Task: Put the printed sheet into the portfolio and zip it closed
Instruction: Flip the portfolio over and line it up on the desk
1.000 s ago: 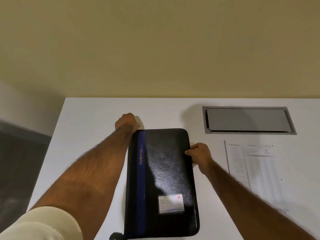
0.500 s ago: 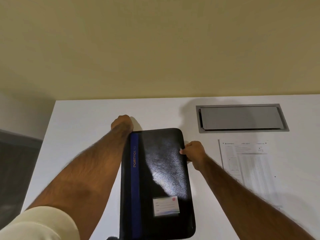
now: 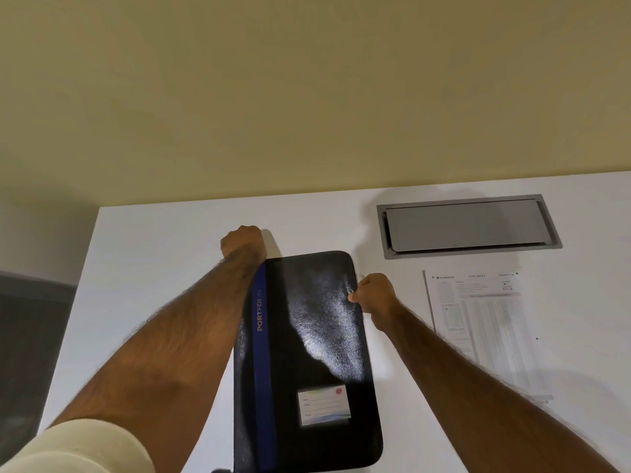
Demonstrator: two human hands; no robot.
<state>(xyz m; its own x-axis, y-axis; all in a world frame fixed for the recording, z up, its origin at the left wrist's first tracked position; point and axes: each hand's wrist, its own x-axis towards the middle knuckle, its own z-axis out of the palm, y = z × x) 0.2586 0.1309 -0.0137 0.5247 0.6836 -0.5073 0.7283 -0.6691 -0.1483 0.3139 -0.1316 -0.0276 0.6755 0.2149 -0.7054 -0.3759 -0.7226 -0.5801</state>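
Observation:
A black portfolio (image 3: 307, 353) with a blue stripe and a white label lies closed on the white table (image 3: 153, 268). My left hand (image 3: 243, 242) is curled around its far left corner. Pinched against the portfolio's right edge near the far corner is my right hand (image 3: 374, 291); whether it holds the zip pull I cannot tell. The printed sheet (image 3: 485, 322) lies flat on the table to the right of the portfolio, apart from both hands.
A grey recessed cable hatch (image 3: 467, 227) is set in the table beyond the sheet. The beige wall (image 3: 307, 97) stands directly behind the table. The table's left edge drops off to a dark floor (image 3: 30, 353).
My right hand has slid along the portfolio's right edge toward the far corner. My left hand stays on the far left corner.

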